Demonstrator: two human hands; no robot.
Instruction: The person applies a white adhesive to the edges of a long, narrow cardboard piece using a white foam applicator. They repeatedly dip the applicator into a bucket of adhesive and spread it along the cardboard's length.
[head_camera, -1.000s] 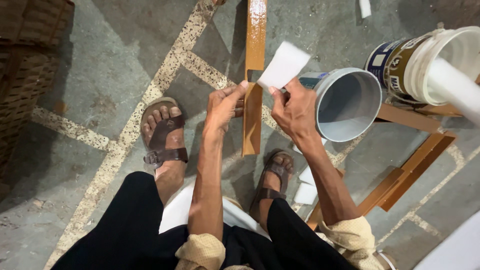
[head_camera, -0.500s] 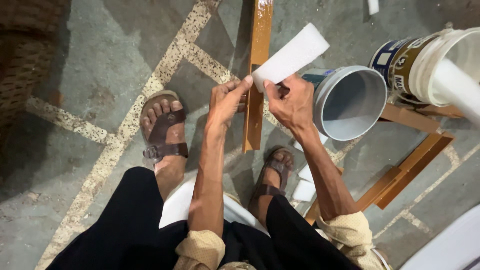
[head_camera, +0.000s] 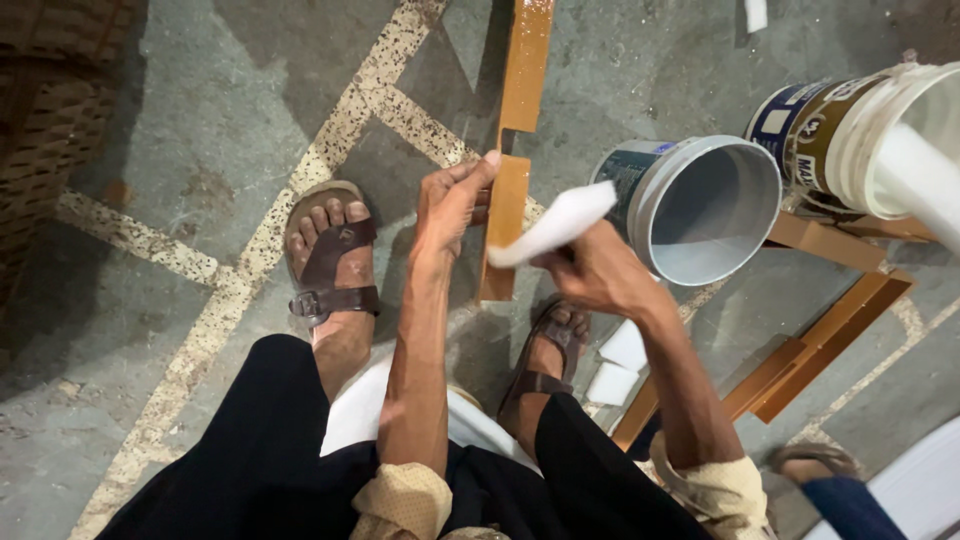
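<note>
Grey speckled concrete floor (head_camera: 200, 150) | left hand (head_camera: 452, 200) grips upright notched orange-brown wooden strip (head_camera: 508, 215), long axis vertical | right hand (head_camera: 590, 270) pinches curled white sandpaper sheet (head_camera: 555, 225) just right of strip, nearer its face.

The wooden strip (head_camera: 519, 120) ran out past the far edge, and its near end was hidden behind the left hand (head_camera: 450, 200). The white sheet (head_camera: 555, 225) was blurred. At the right edge a white bucket (head_camera: 880, 130) was cut off; a blue-sleeved limb (head_camera: 840, 500) showed only partly at the near right.
</note>
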